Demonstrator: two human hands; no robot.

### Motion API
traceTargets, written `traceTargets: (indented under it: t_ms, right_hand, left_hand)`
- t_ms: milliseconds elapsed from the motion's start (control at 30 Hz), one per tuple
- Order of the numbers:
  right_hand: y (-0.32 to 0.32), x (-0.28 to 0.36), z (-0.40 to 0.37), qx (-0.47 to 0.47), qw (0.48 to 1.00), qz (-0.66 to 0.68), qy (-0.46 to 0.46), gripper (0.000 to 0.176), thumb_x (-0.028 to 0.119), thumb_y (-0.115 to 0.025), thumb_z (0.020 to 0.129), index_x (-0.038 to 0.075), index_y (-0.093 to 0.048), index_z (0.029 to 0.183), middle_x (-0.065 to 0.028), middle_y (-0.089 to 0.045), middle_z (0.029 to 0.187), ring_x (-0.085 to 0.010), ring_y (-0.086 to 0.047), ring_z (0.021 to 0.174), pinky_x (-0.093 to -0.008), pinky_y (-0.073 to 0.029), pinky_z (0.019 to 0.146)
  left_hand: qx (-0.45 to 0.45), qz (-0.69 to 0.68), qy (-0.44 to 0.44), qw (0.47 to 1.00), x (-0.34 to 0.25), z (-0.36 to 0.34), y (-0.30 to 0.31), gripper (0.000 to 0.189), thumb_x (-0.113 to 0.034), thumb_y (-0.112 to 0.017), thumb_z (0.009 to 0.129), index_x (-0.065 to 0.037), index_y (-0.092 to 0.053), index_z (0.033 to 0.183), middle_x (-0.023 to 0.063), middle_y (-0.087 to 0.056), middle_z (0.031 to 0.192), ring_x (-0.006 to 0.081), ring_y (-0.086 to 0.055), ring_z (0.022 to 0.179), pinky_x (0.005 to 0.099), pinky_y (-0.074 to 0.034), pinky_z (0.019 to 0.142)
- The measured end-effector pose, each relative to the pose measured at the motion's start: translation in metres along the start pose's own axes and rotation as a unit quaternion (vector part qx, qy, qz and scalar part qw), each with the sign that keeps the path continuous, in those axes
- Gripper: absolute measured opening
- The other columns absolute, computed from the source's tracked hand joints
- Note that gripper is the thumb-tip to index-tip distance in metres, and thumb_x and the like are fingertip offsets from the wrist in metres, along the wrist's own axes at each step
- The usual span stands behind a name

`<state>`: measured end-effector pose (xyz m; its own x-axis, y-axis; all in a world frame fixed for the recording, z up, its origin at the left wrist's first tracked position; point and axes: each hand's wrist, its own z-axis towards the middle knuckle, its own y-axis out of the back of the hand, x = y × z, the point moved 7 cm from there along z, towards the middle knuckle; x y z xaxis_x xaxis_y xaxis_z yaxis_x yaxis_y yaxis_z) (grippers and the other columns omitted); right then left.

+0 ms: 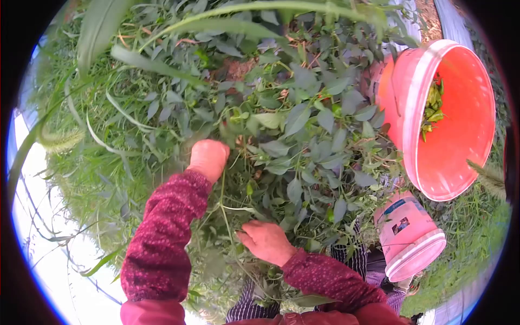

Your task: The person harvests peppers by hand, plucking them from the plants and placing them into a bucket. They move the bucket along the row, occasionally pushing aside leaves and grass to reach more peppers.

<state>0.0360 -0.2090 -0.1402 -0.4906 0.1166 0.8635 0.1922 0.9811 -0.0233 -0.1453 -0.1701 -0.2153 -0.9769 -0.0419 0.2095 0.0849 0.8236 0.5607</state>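
Just above the striped trousers (251,304), right hand (265,242): fingers slightly parted at a thin stem (234,254); can't tell whether they grip it.
Pink bucket (409,233): tipped beside the leaves (325,162).
Green pepper (249,188): hanging between the hands!
Left hand (210,157): clenched in the foliage, contents hidden.
Red bucket (460,146): farther out, picked peppers (433,105) inside!

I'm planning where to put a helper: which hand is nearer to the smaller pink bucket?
The right hand. It is among the plants, left of the smaller pink bucket in the view; the left hand is farther left and higher up.
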Motion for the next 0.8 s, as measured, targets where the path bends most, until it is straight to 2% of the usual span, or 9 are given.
traceTargets:
  t_ms: [267,433,500,533,600,633,667,700,800]
  right_hand:
    - [0.007,0.001,-0.004,0.023,1.000,0.001,-0.014,0.021,0.023,-0.054,0.085,0.003,-0.056,0.085,-0.0142,-0.059,0.080,-0.0356,-0.059,0.072,-0.0447,-0.048,0.064]
    - [0.017,0.002,-0.003,-0.015,0.999,0.045,-0.003,0.027,0.029,-0.053,0.088,0.003,-0.057,0.082,-0.0154,-0.059,0.080,-0.0346,-0.059,0.071,-0.0458,-0.047,0.063]
    - [0.019,0.001,0.000,-0.013,0.999,0.045,-0.007,0.025,0.027,-0.054,0.087,0.003,-0.056,0.081,-0.0148,-0.058,0.079,-0.0347,-0.059,0.070,-0.0455,-0.047,0.062]
    - [0.015,0.002,-0.002,-0.010,0.999,0.047,-0.003,0.024,0.025,-0.055,0.087,0.002,-0.055,0.080,-0.0142,-0.058,0.079,-0.0348,-0.058,0.069,-0.0453,-0.046,0.061]
    - [0.009,0.002,-0.002,-0.005,0.998,0.064,-0.002,0.024,0.026,-0.055,0.087,0.002,-0.055,0.080,-0.0141,-0.058,0.078,-0.0347,-0.058,0.069,-0.0451,-0.046,0.061]
    - [0.011,0.002,0.001,-0.009,0.997,0.072,0.002,0.025,0.026,-0.055,0.087,0.002,-0.055,0.079,-0.0141,-0.057,0.077,-0.0347,-0.057,0.068,-0.0449,-0.045,0.061]
    - [0.008,0.004,0.001,0.005,0.998,0.058,0.004,0.025,0.026,-0.055,0.088,0.002,-0.055,0.079,-0.0141,-0.056,0.076,-0.0346,-0.057,0.068,-0.0445,-0.045,0.061]
    - [0.007,0.005,0.002,0.004,0.998,0.055,0.009,0.025,0.026,-0.055,0.088,0.002,-0.055,0.079,-0.0141,-0.056,0.076,-0.0346,-0.057,0.068,-0.0445,-0.045,0.061]
    - [0.007,0.008,0.003,0.003,0.999,0.039,0.030,0.026,0.027,-0.055,0.088,0.002,-0.055,0.079,-0.0143,-0.056,0.075,-0.0342,-0.057,0.070,-0.0444,-0.045,0.062]
  left_hand:
    - [0.186,0.028,-0.017,0.982,-0.008,0.001,-0.002,0.014,-0.012,-0.058,0.082,-0.012,-0.072,0.086,0.0073,-0.069,0.085,0.0236,-0.067,0.085,0.0339,-0.053,0.072]
    - [0.217,-0.014,-0.021,0.976,0.001,0.014,0.005,0.016,-0.011,-0.064,0.073,-0.007,-0.071,0.087,0.0124,-0.068,0.089,0.0283,-0.067,0.085,0.0395,-0.054,0.072]
    - [0.340,0.007,-0.124,0.932,-0.006,0.004,0.004,0.014,-0.019,-0.066,0.076,-0.007,-0.070,0.081,0.0068,-0.068,0.076,0.0244,-0.066,0.071,0.0340,-0.053,0.064]
    - [0.411,-0.006,-0.101,0.906,0.000,-0.005,0.011,0.020,-0.023,-0.065,0.079,-0.004,-0.070,0.085,0.0067,-0.067,0.072,0.0220,-0.065,0.069,0.0326,-0.053,0.065]
    - [0.223,-0.007,-0.121,0.967,0.037,0.000,0.020,0.020,-0.020,-0.064,0.083,-0.003,-0.069,0.091,0.0051,-0.067,0.070,0.0167,-0.063,0.061,0.0294,-0.052,0.063]
    - [0.220,-0.002,-0.117,0.969,0.060,0.000,0.027,0.020,-0.020,-0.064,0.083,-0.003,-0.069,0.091,0.0051,-0.067,0.070,0.0167,-0.063,0.061,0.0294,-0.052,0.063]
    - [0.252,-0.295,-0.018,0.922,0.085,0.001,0.036,0.017,-0.016,-0.063,0.084,-0.003,-0.069,0.093,0.0037,-0.067,0.071,0.0137,-0.061,0.057,0.0268,-0.050,0.058]
    - [0.257,-0.562,0.080,0.782,0.097,-0.001,0.041,0.015,-0.011,-0.062,0.085,-0.003,-0.069,0.096,0.0024,-0.067,0.072,0.0108,-0.058,0.052,0.0241,-0.048,0.052]
    - [0.124,-0.697,0.013,0.706,0.091,0.003,0.031,0.015,-0.006,-0.061,0.085,-0.004,-0.068,0.098,0.0004,-0.066,0.073,0.0064,-0.052,0.047,0.0190,-0.040,0.041]
